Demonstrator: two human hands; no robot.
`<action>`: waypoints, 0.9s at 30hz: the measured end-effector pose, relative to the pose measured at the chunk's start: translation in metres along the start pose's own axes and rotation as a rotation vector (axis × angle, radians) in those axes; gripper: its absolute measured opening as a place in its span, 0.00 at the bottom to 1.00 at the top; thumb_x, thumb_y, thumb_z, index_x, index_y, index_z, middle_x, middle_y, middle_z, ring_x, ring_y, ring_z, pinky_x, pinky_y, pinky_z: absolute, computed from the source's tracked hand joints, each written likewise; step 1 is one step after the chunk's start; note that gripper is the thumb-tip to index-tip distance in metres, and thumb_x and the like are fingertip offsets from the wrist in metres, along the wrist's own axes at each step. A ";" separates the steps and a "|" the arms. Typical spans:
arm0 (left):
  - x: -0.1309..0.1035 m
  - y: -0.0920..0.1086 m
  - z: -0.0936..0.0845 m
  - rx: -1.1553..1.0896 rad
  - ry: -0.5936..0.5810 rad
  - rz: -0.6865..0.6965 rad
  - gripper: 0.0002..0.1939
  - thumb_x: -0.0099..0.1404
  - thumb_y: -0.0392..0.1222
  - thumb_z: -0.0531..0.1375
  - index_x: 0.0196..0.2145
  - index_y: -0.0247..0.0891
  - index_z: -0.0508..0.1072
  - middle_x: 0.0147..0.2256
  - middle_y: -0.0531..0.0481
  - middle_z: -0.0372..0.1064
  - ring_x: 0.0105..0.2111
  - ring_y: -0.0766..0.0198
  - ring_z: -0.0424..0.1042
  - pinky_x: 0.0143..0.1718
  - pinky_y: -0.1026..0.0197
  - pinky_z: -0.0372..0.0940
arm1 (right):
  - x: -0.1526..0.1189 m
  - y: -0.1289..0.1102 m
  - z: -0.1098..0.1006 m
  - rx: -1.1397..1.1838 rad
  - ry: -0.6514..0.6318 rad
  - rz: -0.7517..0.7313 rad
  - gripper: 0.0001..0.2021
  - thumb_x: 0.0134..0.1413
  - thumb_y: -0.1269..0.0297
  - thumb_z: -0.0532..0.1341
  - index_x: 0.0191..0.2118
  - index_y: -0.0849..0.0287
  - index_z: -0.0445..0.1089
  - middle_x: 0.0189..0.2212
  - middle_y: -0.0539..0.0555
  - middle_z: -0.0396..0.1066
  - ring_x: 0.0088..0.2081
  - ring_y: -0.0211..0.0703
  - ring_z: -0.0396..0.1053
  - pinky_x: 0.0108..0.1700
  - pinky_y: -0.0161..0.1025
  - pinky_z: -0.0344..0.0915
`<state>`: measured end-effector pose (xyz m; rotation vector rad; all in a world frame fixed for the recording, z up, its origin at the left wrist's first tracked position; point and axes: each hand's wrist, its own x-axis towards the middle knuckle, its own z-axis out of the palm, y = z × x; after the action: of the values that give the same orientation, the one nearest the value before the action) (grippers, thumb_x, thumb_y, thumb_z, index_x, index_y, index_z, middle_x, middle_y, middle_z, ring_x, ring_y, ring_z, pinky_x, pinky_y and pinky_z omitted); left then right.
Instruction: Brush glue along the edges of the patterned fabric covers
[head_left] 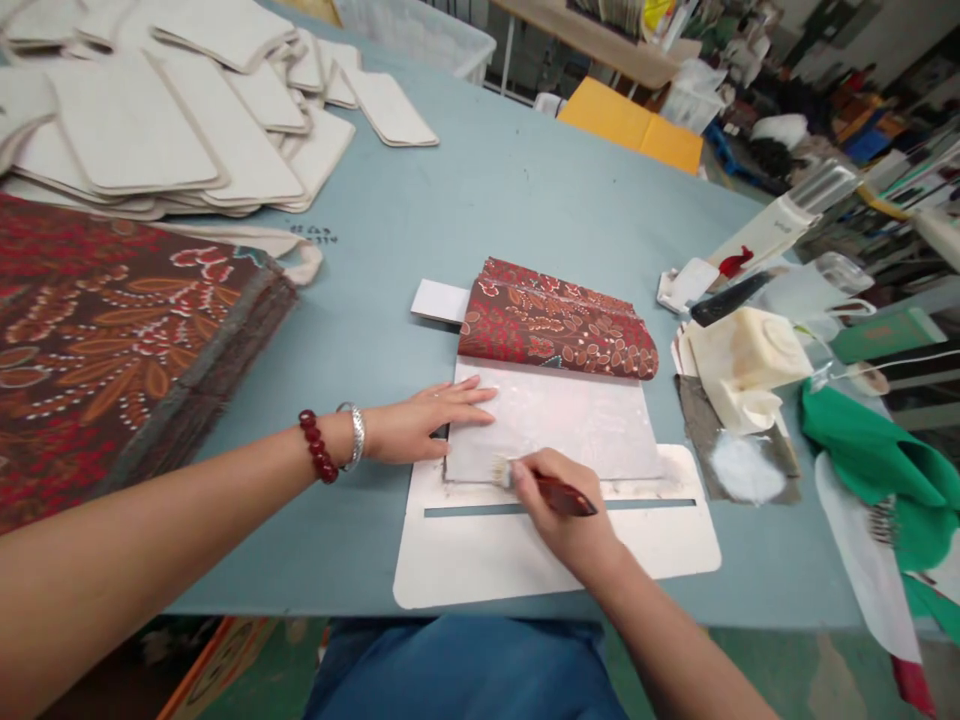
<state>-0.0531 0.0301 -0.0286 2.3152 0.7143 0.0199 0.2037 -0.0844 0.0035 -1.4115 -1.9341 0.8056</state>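
Observation:
My right hand (559, 505) is closed around a brush with a dark red handle (564, 495); its pale bristles touch the near edge of a whitish sheet (555, 420). My left hand (431, 422) lies with fingers spread on the left edge of that sheet. Patterned red-brown fabric (555, 320) is folded back over the sheet's far part. A small white card (439, 301) sticks out at the fabric's left. Beneath the sheet's near edge lies a white board (495, 560) with a long narrow slot.
Patterned fabric (135, 350) is stacked at the left, with cream padded pieces (135, 120) piled behind it. At the right stand a cream container (750, 350), clear bottles and green cloth (885, 440). A white substance (748, 467) sits on a grey-brown cloth.

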 end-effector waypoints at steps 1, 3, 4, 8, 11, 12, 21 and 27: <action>0.000 0.002 -0.001 -0.005 0.002 -0.002 0.39 0.59 0.26 0.56 0.67 0.46 0.60 0.73 0.48 0.37 0.73 0.51 0.32 0.71 0.40 0.38 | -0.010 0.018 -0.024 -0.077 0.022 0.051 0.14 0.67 0.57 0.57 0.32 0.57 0.72 0.26 0.50 0.72 0.28 0.38 0.69 0.32 0.35 0.63; -0.001 0.006 -0.002 -0.009 0.006 -0.012 0.39 0.59 0.26 0.56 0.67 0.44 0.60 0.73 0.48 0.37 0.73 0.51 0.32 0.71 0.41 0.37 | -0.033 0.055 -0.080 -0.211 0.086 0.177 0.15 0.66 0.54 0.57 0.32 0.57 0.73 0.26 0.51 0.73 0.28 0.41 0.70 0.32 0.36 0.64; -0.001 0.007 -0.002 -0.009 0.007 -0.017 0.39 0.59 0.26 0.55 0.67 0.44 0.61 0.73 0.48 0.37 0.73 0.52 0.32 0.71 0.41 0.37 | -0.043 0.070 -0.106 -0.271 0.131 0.228 0.16 0.65 0.52 0.58 0.31 0.57 0.73 0.26 0.51 0.73 0.28 0.42 0.70 0.32 0.37 0.64; -0.001 0.013 -0.003 0.011 -0.011 -0.040 0.37 0.60 0.29 0.57 0.67 0.43 0.60 0.73 0.49 0.37 0.73 0.50 0.32 0.71 0.42 0.36 | -0.051 0.075 -0.139 -0.439 0.284 0.265 0.17 0.64 0.52 0.59 0.29 0.57 0.72 0.23 0.51 0.71 0.26 0.42 0.68 0.31 0.37 0.62; 0.000 0.018 -0.004 0.040 -0.029 -0.074 0.40 0.58 0.28 0.58 0.68 0.43 0.59 0.73 0.49 0.36 0.73 0.51 0.31 0.72 0.43 0.36 | -0.022 0.022 -0.069 -0.251 0.190 0.073 0.15 0.67 0.57 0.57 0.31 0.57 0.71 0.25 0.50 0.72 0.27 0.38 0.68 0.31 0.34 0.61; 0.000 0.019 -0.005 0.046 -0.033 -0.083 0.41 0.57 0.27 0.57 0.68 0.43 0.59 0.73 0.50 0.36 0.73 0.51 0.31 0.72 0.43 0.36 | -0.010 0.002 -0.039 -0.148 0.101 -0.034 0.14 0.68 0.58 0.56 0.32 0.57 0.71 0.27 0.50 0.72 0.29 0.37 0.69 0.33 0.33 0.62; -0.001 0.017 -0.002 0.062 -0.022 -0.074 0.42 0.55 0.27 0.56 0.67 0.44 0.60 0.73 0.51 0.36 0.73 0.51 0.32 0.72 0.43 0.37 | -0.038 0.068 -0.104 -0.300 0.145 0.196 0.16 0.67 0.55 0.56 0.30 0.57 0.70 0.24 0.51 0.71 0.27 0.40 0.68 0.32 0.36 0.61; 0.000 0.010 0.003 0.049 -0.002 -0.054 0.39 0.59 0.31 0.57 0.68 0.45 0.59 0.74 0.51 0.35 0.73 0.49 0.30 0.71 0.39 0.36 | -0.033 0.048 -0.107 -0.284 0.214 0.160 0.15 0.66 0.56 0.58 0.31 0.57 0.72 0.25 0.50 0.72 0.28 0.39 0.69 0.32 0.35 0.62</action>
<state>-0.0481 0.0221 -0.0243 2.3415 0.7842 -0.0248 0.3221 -0.0918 0.0303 -1.7621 -1.8384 0.4370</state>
